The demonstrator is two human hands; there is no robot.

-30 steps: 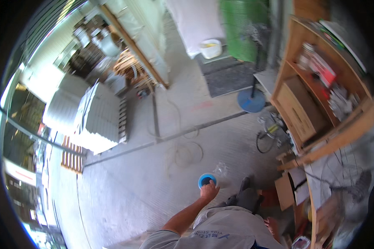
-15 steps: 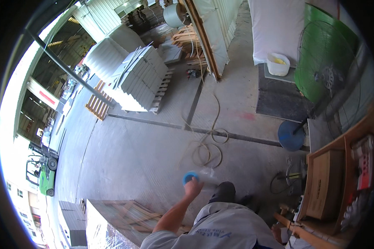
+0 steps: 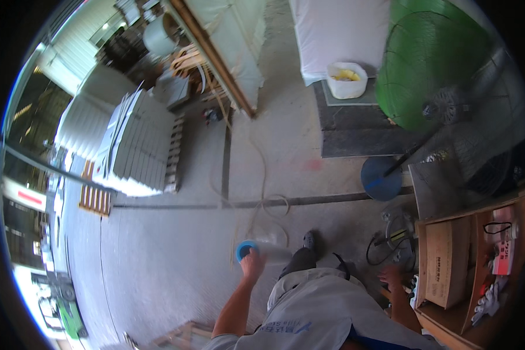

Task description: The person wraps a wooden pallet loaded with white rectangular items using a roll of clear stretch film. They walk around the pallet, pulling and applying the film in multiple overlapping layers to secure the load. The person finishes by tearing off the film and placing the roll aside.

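My left hand (image 3: pixel 252 265) is closed on a blue ring-shaped roll (image 3: pixel 240 247) with a dark hollow centre, held out in front of me above the concrete floor. Clear plastic, blurred, extends to the right beside that hand; its exact form is hard to make out. My right hand (image 3: pixel 392 275) hangs low on the right, just left of a wooden shelf unit (image 3: pixel 421 274). Its fingers look spread and nothing shows in them, though they are slightly smeared.
A loose hose (image 3: pixel 264 169) loops across the floor ahead. At right stand a fan with a round blue base (image 3: pixel 381 179), a floor machine with a cable (image 3: pixel 398 236), and a cardboard box (image 3: pixel 447 262) on the shelf. White slabs (image 3: pixel 135 146) stack on a pallet at left.
My view has swung right and I have moved forward. My right hand has come into clear sight beside the shelf. The blue roll stays in my left hand.
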